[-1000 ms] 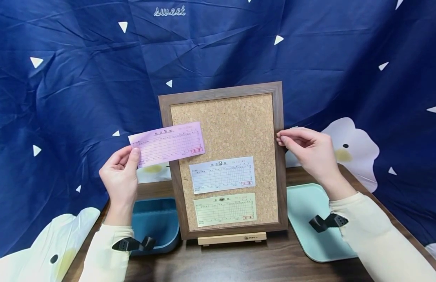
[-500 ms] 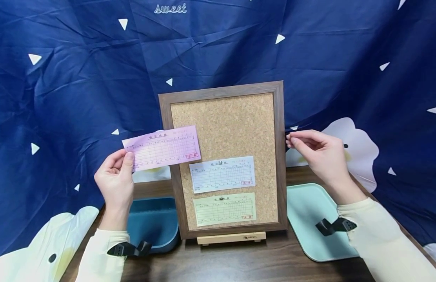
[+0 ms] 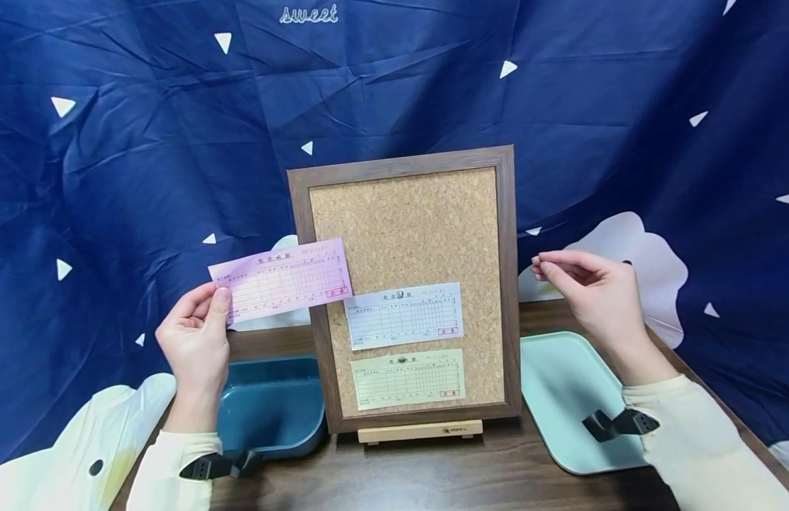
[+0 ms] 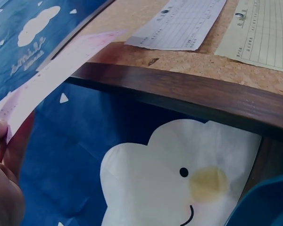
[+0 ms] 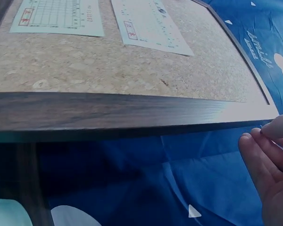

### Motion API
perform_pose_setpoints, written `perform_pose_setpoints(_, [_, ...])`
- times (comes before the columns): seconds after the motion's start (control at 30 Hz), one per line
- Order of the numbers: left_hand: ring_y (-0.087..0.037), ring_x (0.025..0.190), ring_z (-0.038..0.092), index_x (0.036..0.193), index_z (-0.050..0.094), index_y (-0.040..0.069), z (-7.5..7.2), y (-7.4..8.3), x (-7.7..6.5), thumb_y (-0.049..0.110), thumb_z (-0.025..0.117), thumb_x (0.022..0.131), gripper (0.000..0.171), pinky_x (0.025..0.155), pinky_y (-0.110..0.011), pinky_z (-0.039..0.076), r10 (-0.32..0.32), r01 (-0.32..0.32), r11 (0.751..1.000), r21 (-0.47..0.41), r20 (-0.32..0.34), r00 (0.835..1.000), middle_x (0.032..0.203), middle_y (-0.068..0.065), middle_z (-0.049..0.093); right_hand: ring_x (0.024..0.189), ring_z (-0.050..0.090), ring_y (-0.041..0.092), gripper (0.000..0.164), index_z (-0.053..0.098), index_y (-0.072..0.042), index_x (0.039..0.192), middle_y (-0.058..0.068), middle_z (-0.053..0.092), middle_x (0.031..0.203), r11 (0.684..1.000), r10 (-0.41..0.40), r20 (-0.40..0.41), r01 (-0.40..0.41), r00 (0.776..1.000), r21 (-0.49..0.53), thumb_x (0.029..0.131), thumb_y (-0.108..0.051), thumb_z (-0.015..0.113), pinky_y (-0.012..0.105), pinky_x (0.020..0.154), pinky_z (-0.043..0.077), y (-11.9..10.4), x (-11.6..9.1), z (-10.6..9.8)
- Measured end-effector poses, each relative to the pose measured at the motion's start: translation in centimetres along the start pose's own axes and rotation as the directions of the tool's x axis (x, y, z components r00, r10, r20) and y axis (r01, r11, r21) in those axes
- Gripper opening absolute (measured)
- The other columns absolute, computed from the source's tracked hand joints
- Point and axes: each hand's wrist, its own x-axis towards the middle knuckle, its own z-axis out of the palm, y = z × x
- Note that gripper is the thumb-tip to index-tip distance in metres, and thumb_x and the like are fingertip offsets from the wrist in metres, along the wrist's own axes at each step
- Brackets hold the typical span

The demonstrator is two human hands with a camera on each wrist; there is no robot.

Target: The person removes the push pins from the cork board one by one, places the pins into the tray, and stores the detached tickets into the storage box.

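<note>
My left hand (image 3: 193, 341) pinches the left end of a pink paper slip (image 3: 279, 280) between thumb and fingers. Tilted slightly, that slip overlaps the left frame of a corkboard (image 3: 414, 227) in the head view. On the board's lower half are a pale blue slip (image 3: 404, 319) and a pale green slip (image 3: 407, 383), each with a small round pin near its top. My right hand (image 3: 599, 291) hovers right of the board with thumb and fingertips brought together. Whether something tiny sits between those fingertips cannot be made out in the head or right wrist view (image 5: 273, 155).
A dark blue tray (image 3: 273, 447) lies left of the board, below my left hand. To the right is a mint-green tray (image 3: 573, 461). A small wooden stand (image 3: 420, 431) supports the board on the brown table (image 3: 420, 475). Behind hangs a blue cloth (image 3: 394, 85).
My left hand has drawn the pink slip leftward and down, off most of the cork. My right hand has moved right and slightly down, away from the board's right frame.
</note>
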Motion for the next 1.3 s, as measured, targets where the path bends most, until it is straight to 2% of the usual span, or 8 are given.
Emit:
perform_pose_setpoints(0.2, [-0.002,0.078,0.078,0.104,0.081,-0.002,-0.9,0.1,-0.2,-0.007,0.077,0.094,0.012,0.077,-0.013,0.06,0.011,-0.01,0.999,0.042,-0.006,1.0,0.089,0.006,0.083,0.087,0.08,0.003,0.017,0.075,0.017,0.111,-0.01,0.084,0.099,0.996,0.017,0.008,-0.016,1.0,-0.082,0.097,0.008,0.074,0.014,0.079,0.06,0.3,-0.5,-0.7])
perform_pose_setpoints(0.37, [-0.001,0.074,0.076,0.101,0.081,0.0,-1.5,0.0,-0.4,-0.008,0.077,0.093,0.012,0.074,-0.013,0.06,0.01,-0.01,0.998,0.056,-0.007,1.0,0.086,0.007,0.083,0.087,0.08,0.004,0.017,0.074,0.017,0.111,-0.007,0.084,0.098,0.998,0.036,-0.008,-0.037,0.999,-0.042,0.096,0.009,0.074,0.014,0.079,0.06,0.8,-1.0,-1.3])
perform_pose_setpoints(0.57, [-0.001,0.076,0.077,0.103,0.081,-0.003,-2.1,-0.1,-0.6,-0.009,0.076,0.094,0.012,0.075,-0.013,0.06,0.008,-0.008,0.997,0.078,-0.005,1.0,0.088,0.008,0.083,0.087,0.08,0.003,0.016,0.071,0.021,0.11,-0.006,0.084,0.097,1.0,0.021,-0.013,-0.021,1.0,0.004,0.095,0.014,0.071,0.013,0.08,0.06,1.3,-1.5,-2.0])
perform_pose_setpoints(0.83, [0.0,0.07,0.074,0.101,0.081,0.002,-3.1,-0.4,-1.0,-0.007,0.078,0.094,0.012,0.066,-0.011,0.057,-0.008,0.008,0.996,0.093,-0.009,1.0,0.086,0.008,0.082,0.087,0.08,0.002,0.02,0.073,0.019,0.111,-0.007,0.084,0.098,0.997,0.069,-0.031,-0.07,0.997,-0.036,0.095,0.006,0.077,0.013,0.078,0.06,2.1,-2.6,-2.7])
perform_pose_setpoints(1.03, [0.0,0.065,0.072,0.099,0.082,0.005,-3.8,-0.8,-1.4,-0.006,0.079,0.092,0.014,0.063,-0.011,0.056,-0.027,0.028,0.996,0.084,-0.019,0.999,0.083,0.007,0.082,0.086,0.08,0.003,0.016,0.073,0.019,0.109,-0.005,0.085,0.097,0.995,0.094,-0.026,-0.093,0.995,0.034,0.094,0.014,0.073,0.014,0.077,0.06,2.7,-3.2,-3.3])
perform_pose_setpoints(1.3, [-0.001,0.063,0.072,0.101,0.081,0.0,-4.5,-1.0,-1.8,-0.006,0.08,0.092,0.01,0.063,-0.012,0.057,-0.044,0.045,0.996,0.075,-0.017,0.999,0.083,0.006,0.082,0.087,0.082,0.007,0.016,0.074,0.016,0.11,-0.002,0.085,0.097,0.985,0.141,-0.03,-0.137,0.99,0.109,0.095,0.014,0.072,0.018,0.078,0.062,3.1,-3.8,-3.4])
